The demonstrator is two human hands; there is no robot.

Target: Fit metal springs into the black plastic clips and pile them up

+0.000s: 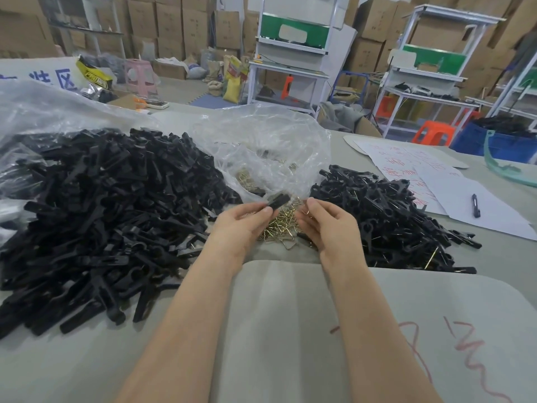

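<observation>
1. A black clip (278, 201) was pinched between the thumb and fingertips of the left hand (244, 225), held above the grey table (276, 330).
2. Just beside it, the right hand (327, 223) had its fingers curled, pinching a small metal spring (304, 211).
3. Loose springs (280, 226) lay under both hands, at the mouth of a clear plastic bag (270, 146).
4. A large heap of clips (101, 205) lay to the left, and a smaller pile (392, 216), with wire showing, to the right.
5. Farther right, a pen (475, 205) rested on paper sheets (453, 193).
</observation>
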